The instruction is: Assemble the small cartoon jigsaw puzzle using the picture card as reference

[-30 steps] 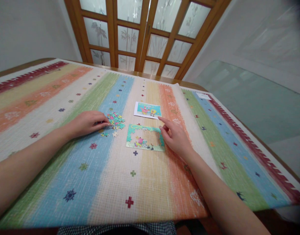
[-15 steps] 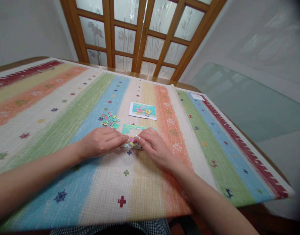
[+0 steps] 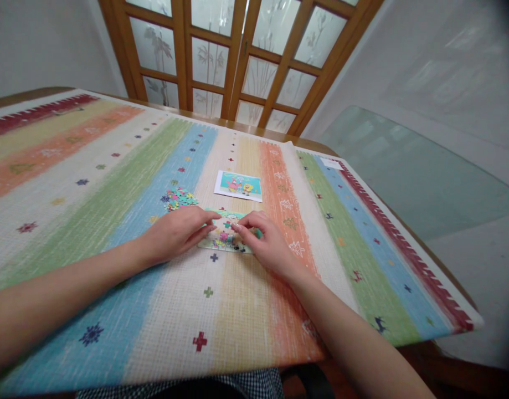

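A small jigsaw board (image 3: 221, 239) with a partly filled cartoon picture lies on the striped tablecloth (image 3: 113, 310). My left hand (image 3: 175, 233) lies flat at the board's left edge, fingers stretched out and touching it. My right hand (image 3: 267, 244) rests on the board's right part. Its fingers are bent, and thumb and forefinger are pinched together over the board's middle. What they pinch is too small to make out. A pile of loose puzzle pieces (image 3: 178, 198) lies just beyond my left hand. The reference picture card (image 3: 238, 185) lies behind the board.
The tablecloth covers a wooden table whose right edge (image 3: 404, 244) runs diagonally, with a drop to the floor beyond it. A wooden door with frosted glass panes (image 3: 237, 61) stands behind the table. A small white label (image 3: 331, 163) lies near the far right edge.
My left hand left the pile of loose pieces and came to the board's left edge. My right hand moved from the board's right side onto the board, its fingers now pinched.
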`<state>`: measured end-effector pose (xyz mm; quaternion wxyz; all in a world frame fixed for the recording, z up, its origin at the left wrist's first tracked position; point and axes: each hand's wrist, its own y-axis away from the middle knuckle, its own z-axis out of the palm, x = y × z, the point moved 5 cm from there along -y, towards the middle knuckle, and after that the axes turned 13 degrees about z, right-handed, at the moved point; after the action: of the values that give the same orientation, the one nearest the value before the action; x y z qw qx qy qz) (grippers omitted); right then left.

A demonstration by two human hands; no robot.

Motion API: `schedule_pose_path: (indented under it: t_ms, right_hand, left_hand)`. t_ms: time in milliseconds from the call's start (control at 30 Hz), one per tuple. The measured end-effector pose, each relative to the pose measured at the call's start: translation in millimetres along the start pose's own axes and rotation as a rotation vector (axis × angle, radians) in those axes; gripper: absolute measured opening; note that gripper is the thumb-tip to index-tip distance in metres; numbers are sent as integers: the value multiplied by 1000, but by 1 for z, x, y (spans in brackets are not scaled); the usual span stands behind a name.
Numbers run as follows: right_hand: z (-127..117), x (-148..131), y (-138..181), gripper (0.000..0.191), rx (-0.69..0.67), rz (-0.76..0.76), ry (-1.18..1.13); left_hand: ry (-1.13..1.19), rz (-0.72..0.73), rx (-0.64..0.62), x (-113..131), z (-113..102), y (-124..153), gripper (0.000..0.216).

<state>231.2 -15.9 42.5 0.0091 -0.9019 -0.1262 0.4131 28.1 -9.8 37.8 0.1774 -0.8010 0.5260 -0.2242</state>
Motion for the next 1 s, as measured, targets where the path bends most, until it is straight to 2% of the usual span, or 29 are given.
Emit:
schedule_pose_path:
  t_ms: [100, 233, 667, 867, 1000]
  right_hand:
    - [2, 7, -2, 21, 9, -38, 144]
    - [7, 8, -2, 21, -14, -35, 225]
    - [25, -4, -3, 21, -54, -47, 250]
    - [13, -2, 1, 22, -44, -96, 375]
    - [9, -10, 9, 21, -145, -195, 486]
  left_hand:
    - [25, -31, -13, -8, 3, 3, 25]
    - [106, -45, -17, -13, 9, 4, 23]
    - [183, -76, -48, -13, 15, -3, 31]
    - [181, -125, -73, -17, 18, -2, 32]
    - [150, -149, -74, -19, 20, -1, 29]
